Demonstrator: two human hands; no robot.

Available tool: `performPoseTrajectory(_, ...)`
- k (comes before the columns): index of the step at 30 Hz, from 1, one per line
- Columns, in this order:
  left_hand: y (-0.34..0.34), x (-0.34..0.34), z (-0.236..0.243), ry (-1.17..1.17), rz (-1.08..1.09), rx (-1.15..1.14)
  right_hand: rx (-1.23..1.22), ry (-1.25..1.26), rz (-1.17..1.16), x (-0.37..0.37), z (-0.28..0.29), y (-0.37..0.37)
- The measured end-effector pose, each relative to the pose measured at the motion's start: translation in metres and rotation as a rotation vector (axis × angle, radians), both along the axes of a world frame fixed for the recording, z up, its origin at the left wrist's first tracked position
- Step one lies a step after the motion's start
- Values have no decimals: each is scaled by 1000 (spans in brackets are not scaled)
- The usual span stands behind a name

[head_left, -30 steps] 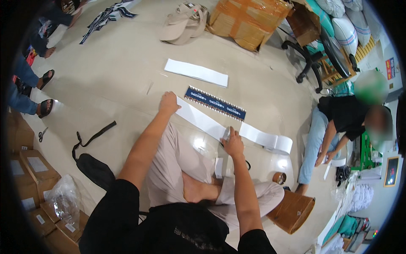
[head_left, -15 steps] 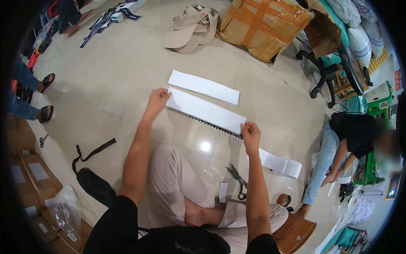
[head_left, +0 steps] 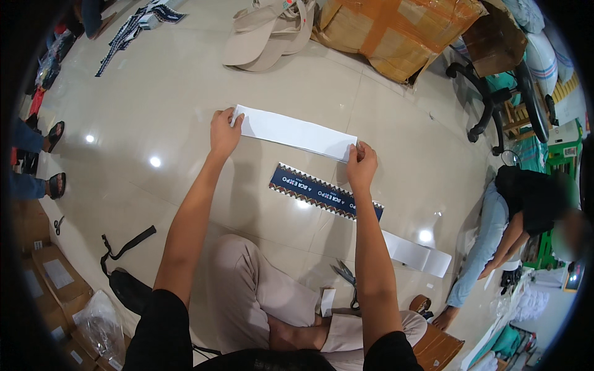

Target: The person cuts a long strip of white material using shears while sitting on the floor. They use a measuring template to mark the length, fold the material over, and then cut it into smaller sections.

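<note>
A long white strip [head_left: 297, 130] lies flat on the tiled floor in front of me, with what looks like more layers under its edge. My left hand [head_left: 225, 132] pinches its left end between thumb and fingers. At the right end, my right hand [head_left: 362, 164] grips the corner, fingers closed. Nearer to me lies a dark blue printed strip [head_left: 309, 187] with a patterned border, partly hidden by my right forearm. A longer white strip [head_left: 421, 255] extends to the right, beyond that forearm.
Scissors [head_left: 344, 273] and a small white piece [head_left: 327, 302] lie by my folded legs. A brown tape roll [head_left: 420, 303] is to the right. Beige caps [head_left: 266, 42] and a taped carton [head_left: 390, 37] stand ahead. Another person [head_left: 520, 210] sits at the right.
Both hands have carried the white strip forward onto the white stack, lining it up there. The blue printed strip, mostly covered before, now shows. The view has shifted slightly.
</note>
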State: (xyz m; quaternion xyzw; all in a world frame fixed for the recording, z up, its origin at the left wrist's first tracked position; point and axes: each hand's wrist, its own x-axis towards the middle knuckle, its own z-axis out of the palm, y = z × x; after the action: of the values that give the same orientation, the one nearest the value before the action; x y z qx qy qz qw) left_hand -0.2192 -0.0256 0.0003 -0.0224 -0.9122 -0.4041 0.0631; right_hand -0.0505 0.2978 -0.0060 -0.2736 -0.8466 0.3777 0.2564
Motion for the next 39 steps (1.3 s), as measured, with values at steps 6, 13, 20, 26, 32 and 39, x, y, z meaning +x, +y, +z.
performPoseTrajectory(6, -9, -4, -6, 49, 21, 93, 110, -41, 23, 1, -5, -21)
performPoseTrajectory(13, -11, -11, 6, -65, -39, 76, 199, -59, -23, 2, -12, -28)
performPoseTrajectory(20, -13, -8, -3, 82, -24, 78, 182, -71, -13, -1, -19, -26)
performPoseTrajectory(26, -13, -4, 0, 105, -83, 67, 152, -87, 73, 22, 0, -4)
performPoseTrajectory(32, -7, 48, 18, 262, -141, 95, 363, -87, 150, 148, 83, 44)
performPoseTrajectory(39, 98, 208, 48, 37, -822, 49, 611, -448, -221, 360, 142, 128)
